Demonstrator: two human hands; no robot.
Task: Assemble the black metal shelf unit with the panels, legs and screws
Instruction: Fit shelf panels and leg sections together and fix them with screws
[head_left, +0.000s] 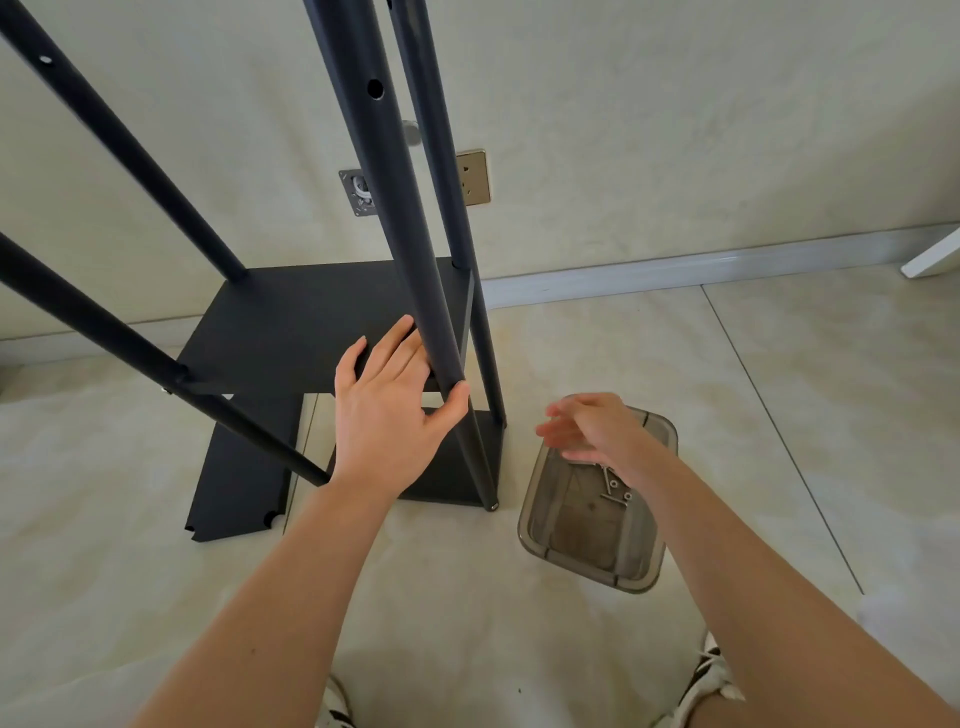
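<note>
A half-built black metal shelf unit (332, 322) stands on a pale, marble-patterned tiled floor (779, 415) against a cream wall (675, 130). Four round, matte black legs (400, 208) rise past the top of the view, two of them showing drilled holes. One flat, matte black panel (291, 322) is fixed between the legs a little above the floor. A second panel lies flat beneath it at the foot of the near right leg, and a loose panel (239, 467) with notched corners lies on the floor to the left.

The left hand (387, 410) wraps loosely around the near right leg at the level of the fixed panel: the thumb hooks across the front of the tube while the fingers lie fairly straight behind it, over the panel's edge.

The right hand (587, 428) hovers, motion-blurred, above a smoky, translucent plastic tub (597, 519) with rounded corners that sits on the floor just right of the shelf. Its fingers point left and look relaxed and extended; whether it holds anything cannot be told. A few small silver screws (615, 488) lie in the tub's bottom.

A brass-toned wall socket (475, 176) and a grey metal plate (358, 192) sit on the wall behind the legs. A shoe tip (711, 675) shows at the bottom edge.
</note>
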